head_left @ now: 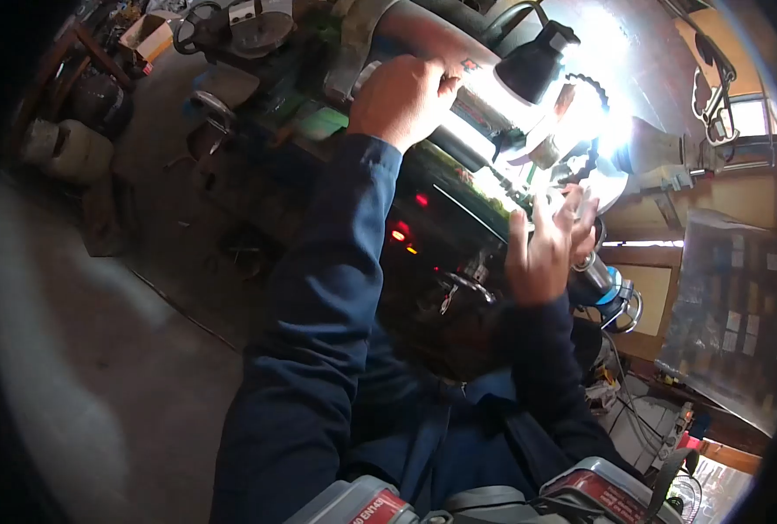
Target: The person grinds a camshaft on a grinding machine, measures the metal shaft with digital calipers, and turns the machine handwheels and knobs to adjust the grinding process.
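My left hand (397, 100) is closed, its fingers curled at the rounded housing of a metal machine (419, 31), which looks like a lathe. Whatever lies inside that grip is hidden from me. My right hand (546, 249) is raised in front of the brightly lit work area, slightly blurred, with its fingers stretched and apart. A black work lamp (537, 61) shines over the machine, and its glare washes out the parts beyond my right fingertips. Red lights (398, 236) glow on the dark front panel between my arms.
A blue-banded cylindrical tool (611, 293) hangs beside my right wrist. Clear plastic sheeting (725, 306) covers shelving at the right. Respirator filters (371, 506) show along the bottom edge. A cable (183, 306) crosses the floor, and a cardboard box (148, 35) stands at upper left.
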Demonstrator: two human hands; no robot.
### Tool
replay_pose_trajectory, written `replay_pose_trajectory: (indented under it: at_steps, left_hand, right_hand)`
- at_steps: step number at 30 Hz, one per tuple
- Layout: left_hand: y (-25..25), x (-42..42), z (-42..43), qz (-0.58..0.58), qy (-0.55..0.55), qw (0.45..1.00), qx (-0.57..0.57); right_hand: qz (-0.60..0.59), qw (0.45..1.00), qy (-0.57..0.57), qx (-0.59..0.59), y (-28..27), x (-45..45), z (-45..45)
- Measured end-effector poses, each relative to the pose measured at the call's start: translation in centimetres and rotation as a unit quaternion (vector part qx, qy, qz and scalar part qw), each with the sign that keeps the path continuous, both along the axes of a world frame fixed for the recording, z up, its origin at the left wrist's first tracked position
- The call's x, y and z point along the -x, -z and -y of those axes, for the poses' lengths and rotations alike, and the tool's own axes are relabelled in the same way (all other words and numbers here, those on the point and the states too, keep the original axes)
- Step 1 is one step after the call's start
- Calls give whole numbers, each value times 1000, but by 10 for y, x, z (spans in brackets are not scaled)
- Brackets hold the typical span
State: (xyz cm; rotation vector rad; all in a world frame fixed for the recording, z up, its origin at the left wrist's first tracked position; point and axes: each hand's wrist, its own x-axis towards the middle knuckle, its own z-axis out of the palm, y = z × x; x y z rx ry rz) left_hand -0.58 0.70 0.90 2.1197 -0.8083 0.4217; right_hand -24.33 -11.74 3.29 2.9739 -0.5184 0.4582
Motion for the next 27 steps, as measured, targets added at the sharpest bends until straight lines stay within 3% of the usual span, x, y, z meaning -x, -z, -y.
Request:
replay_pose_trajectory:
  at_steps: [2,6,8,10,12,14,15,18,20,22,25,27]
  left_hand:
    - [-2,3,0,-26,16,1000,7]
    - [-1,2,-2,-19,16,999,22]
    - [-4,4,-3,-21,8,999,27]
    - [-3,1,-2,-8,4,1000,15]
    - [-4,-1,-2,-12,10,1000,15]
    - [1,-1,-1,-12,12,999,30]
    - [-1,2,-1,-17,10,1000,24]
    - [-7,4,-3,-26,11,999,22]
    - [-3,-1,-2,-31,30,998,35]
    - [-5,0,-5,-68,33,997,3]
    - [-10,4,-4,-75,11,997,-23]
    - [-6,3,-3,-42,22,999,24]
  right_hand:
    - [-54,996,-13,-63,3,7,7]
    - [43,999,4,-8,-8,6,-16]
    - [2,999,41,9,2,-8,8]
    - [10,999,7,42,6,-3,-5]
    - [-29,998,-23,-55,-1,21,-23]
    - [18,1000,21,-6,-11,9,-23]
    - [-10,994,6,-106,-3,-1,-3]
    - [37,998,13,43,6,-4,-7]
    - [18,998,-17,-55,8,22,-17]
    - [27,999,19,-8,-12,9,-24]
    - [26,999,27,-37,-1,-3,-1]
    - [8,1000,17,-2,3,11,-11]
